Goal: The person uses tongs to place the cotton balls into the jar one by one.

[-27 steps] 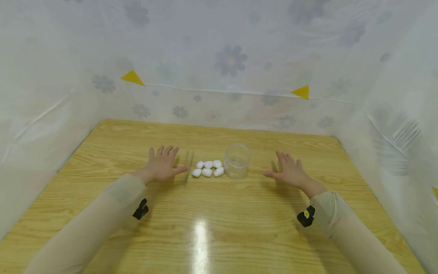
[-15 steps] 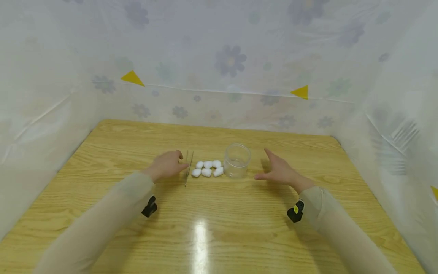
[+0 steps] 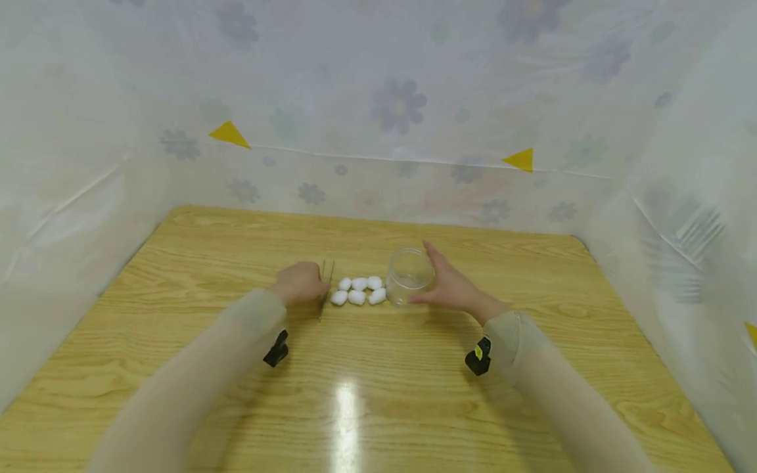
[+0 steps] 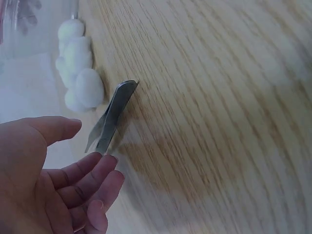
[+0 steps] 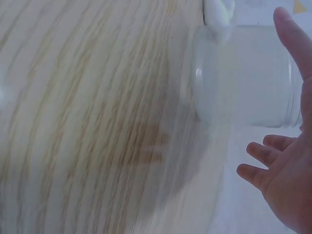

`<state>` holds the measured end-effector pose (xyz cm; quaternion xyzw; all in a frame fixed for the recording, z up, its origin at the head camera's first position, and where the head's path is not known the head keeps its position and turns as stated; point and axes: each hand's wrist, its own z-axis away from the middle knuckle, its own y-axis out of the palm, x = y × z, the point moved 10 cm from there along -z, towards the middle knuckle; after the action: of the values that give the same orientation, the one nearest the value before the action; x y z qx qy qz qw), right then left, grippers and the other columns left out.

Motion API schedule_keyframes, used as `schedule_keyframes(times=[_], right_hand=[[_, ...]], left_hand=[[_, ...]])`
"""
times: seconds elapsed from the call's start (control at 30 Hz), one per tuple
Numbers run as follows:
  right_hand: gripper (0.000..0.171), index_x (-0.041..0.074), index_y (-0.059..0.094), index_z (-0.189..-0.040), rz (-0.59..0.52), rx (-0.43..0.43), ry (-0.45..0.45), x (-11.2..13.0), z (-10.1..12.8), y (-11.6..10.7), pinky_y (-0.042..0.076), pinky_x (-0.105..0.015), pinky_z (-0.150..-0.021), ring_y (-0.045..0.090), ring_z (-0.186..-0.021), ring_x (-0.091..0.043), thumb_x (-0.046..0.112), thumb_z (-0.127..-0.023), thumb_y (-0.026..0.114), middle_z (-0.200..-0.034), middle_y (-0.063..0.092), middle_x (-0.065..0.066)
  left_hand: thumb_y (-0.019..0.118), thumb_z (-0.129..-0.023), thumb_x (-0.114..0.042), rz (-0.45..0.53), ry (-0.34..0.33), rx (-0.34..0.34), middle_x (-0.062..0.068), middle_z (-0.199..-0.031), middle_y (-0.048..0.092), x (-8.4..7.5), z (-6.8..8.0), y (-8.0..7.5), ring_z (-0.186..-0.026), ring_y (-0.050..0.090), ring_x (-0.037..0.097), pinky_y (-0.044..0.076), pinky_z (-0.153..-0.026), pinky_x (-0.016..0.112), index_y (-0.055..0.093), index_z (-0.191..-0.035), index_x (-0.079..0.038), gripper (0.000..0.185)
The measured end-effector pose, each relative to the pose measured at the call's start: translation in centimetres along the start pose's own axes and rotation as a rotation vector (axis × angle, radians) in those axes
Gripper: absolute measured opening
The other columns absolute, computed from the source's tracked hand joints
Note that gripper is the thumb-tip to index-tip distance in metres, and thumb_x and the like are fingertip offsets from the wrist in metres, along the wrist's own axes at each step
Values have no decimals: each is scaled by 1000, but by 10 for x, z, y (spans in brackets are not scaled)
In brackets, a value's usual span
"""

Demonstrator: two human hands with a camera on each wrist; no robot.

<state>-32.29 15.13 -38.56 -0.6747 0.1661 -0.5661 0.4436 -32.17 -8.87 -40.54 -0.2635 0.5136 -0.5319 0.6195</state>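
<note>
Metal tweezers (image 4: 117,105) lie on the table with their two arms spread apart. My left hand (image 3: 298,282) is right beside them; in the left wrist view, that hand (image 4: 58,170) has thumb and bent fingers parted, fingertips close to the tweezers' spread ends without pinching them. Several white cotton balls (image 3: 357,297) sit in two rows between the tweezers and a clear round jar (image 3: 407,292). At the jar's right side, my right hand (image 3: 454,286) spreads thumb and fingers around its upper part. Seen from the right wrist, the thumb (image 5: 291,36) overlaps the jar (image 5: 243,78) while the other fingers extend below.
The wood-grain table (image 3: 378,407) has rounded far corners. Flower-patterned sheeting (image 3: 378,177) hangs behind it and along both sides, with yellow triangles (image 3: 520,159) on the back sheet.
Both hands have moved inward, the left to the tweezers with its fingers bending, the right leftward to the jar. The tweezers, cotton balls and jar stay in place.
</note>
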Motion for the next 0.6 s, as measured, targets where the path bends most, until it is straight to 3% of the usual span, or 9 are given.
schedule_keyframes(times=[0.23, 0.47, 0.6], right_hand=[[114, 4, 4, -150, -84, 4, 8, 3, -7, 7, 28, -55, -108, 31, -136, -41, 33, -71, 82, -151, 21, -25], [103, 2, 12, -148, -135, 11, 1, 3, -8, 7, 32, -54, -107, 36, -133, -42, 28, -75, 80, -148, 29, -25], [103, 4, 10, -148, -148, 26, 13, 4, -7, 8, 30, -54, -107, 34, -134, -41, 29, -76, 79, -148, 28, -25]], left_hand=[[52, -88, -28, 17, -55, -8, -3, -53, 35, 8, -5, 4, -49, 31, 11, 26, -46, 24, 40, -55, -17, 37], [53, -84, -12, 79, -26, -76, -1, -52, 38, 6, -4, -1, -47, 35, 12, 31, -45, 24, 41, -55, -13, 31], [53, -85, -11, 77, -30, -86, 0, -54, 43, 9, -4, -2, -48, 40, 12, 34, -45, 23, 45, -59, -10, 27]])
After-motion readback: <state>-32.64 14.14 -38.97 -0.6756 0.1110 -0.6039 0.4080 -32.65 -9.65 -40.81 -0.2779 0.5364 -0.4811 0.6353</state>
